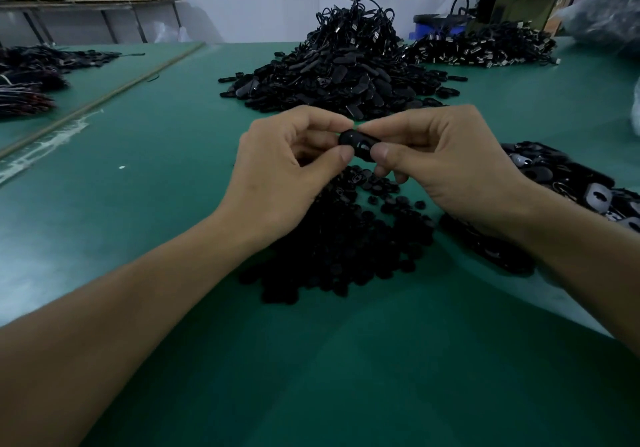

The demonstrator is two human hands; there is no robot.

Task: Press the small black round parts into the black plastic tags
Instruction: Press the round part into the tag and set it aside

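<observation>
The left hand (277,169) and right hand (450,162) each pinch an end of one tag (358,145) between thumb and forefinger, above the table (156,211). Round parts (339,245) lie heaped just below the tag. I cannot tell whether a part sits in it. A big heap (339,72) of tags lies behind the tag.

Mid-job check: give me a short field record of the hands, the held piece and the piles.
left hand: pinches one end of the black oval plastic tag
right hand: pinches the tag's other end
below hands: pile of small black round parts on green table
behind hands: tall heap of black tags
right side: flatter pile of tags
</observation>
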